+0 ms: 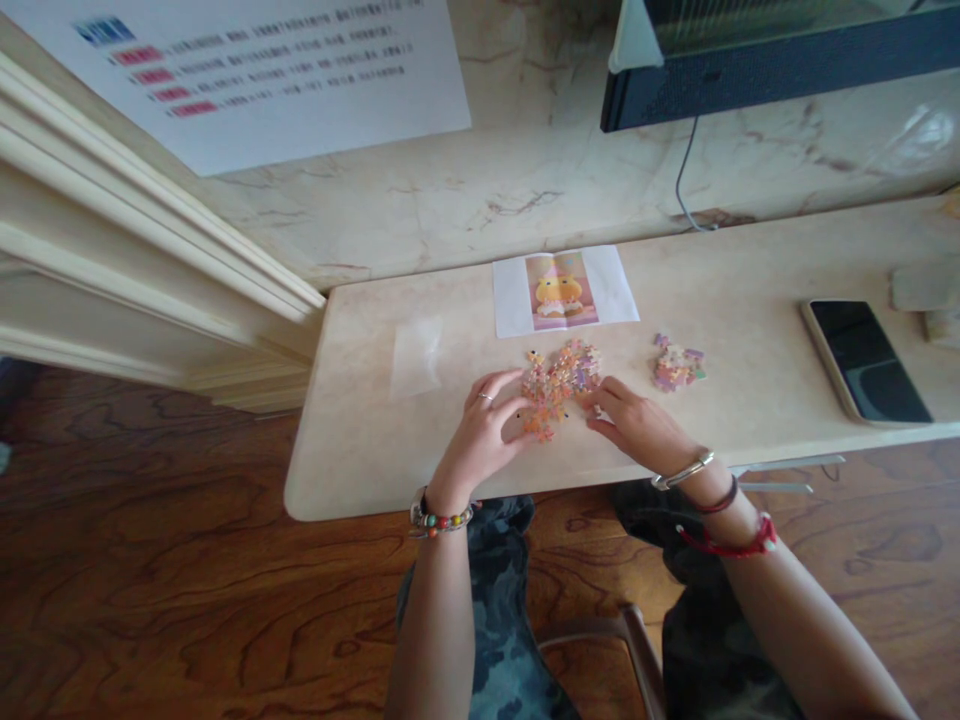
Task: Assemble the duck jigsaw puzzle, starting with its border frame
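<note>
A loose pile of small jigsaw pieces, mostly orange, pink and purple, lies on the pale tabletop. My left hand is at the pile's left edge, its fingers curved and apart, the tips touching or nearly touching the pieces. On the right edge of the pile, my right hand has its thumb and fingers closed around a small jigsaw piece, partly hidden by the fingers. A smaller heap of jigsaw pieces sits apart to the right. Behind the pile is a printed picture of a yellow cartoon figure on white paper.
A clear plastic sheet or bag lies left of the pile. Farther right, a phone rests on the table. A dark-framed screen hangs over the back, with a cable below. A printed notice is on the wall.
</note>
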`<state>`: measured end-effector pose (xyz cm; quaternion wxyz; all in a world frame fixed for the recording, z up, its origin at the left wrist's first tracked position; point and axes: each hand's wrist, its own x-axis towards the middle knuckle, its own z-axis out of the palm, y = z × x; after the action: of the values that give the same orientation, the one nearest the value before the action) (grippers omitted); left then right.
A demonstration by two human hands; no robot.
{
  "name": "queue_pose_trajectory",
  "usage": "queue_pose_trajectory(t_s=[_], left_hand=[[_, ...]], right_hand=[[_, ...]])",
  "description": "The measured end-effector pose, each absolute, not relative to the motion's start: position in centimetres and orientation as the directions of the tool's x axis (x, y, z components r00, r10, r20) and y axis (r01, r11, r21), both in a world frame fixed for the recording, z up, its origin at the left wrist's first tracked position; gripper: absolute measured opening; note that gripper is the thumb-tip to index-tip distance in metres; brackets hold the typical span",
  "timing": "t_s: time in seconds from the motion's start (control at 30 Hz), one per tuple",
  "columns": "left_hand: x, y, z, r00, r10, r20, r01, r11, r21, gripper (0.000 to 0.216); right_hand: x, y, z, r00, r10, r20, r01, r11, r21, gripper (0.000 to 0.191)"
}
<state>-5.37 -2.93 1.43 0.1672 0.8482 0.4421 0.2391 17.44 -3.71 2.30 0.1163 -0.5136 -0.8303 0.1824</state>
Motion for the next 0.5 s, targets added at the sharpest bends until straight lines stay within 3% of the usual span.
queue_pose_trajectory(t_s=[0.17,0.33,0.5], left_hand=[[-5.6,-2.5,0.8,0.353,0.871,0.341,0.749,-0.481,0.455,0.013],[-4.4,-2.3,0.6,0.395,0.849,0.35,0.733,-0.521,0.437,0.014],[-3.3,-2.1,0.3,0.429,0.827,0.362,0.713,-0.557,0.426,0.013]], right_hand=[[23.7,-3.1,2.1,-0.237,0.947,0.217,0.85,0.31,-0.426,0.014],[27.0,-2.6,0.8,-0.118,0.969,0.215,0.922,0.188,-0.339,0.017],[25.6,-3.0,1.5,-0.093,0.96,0.264,0.899,0.195,-0.391,0.017]])
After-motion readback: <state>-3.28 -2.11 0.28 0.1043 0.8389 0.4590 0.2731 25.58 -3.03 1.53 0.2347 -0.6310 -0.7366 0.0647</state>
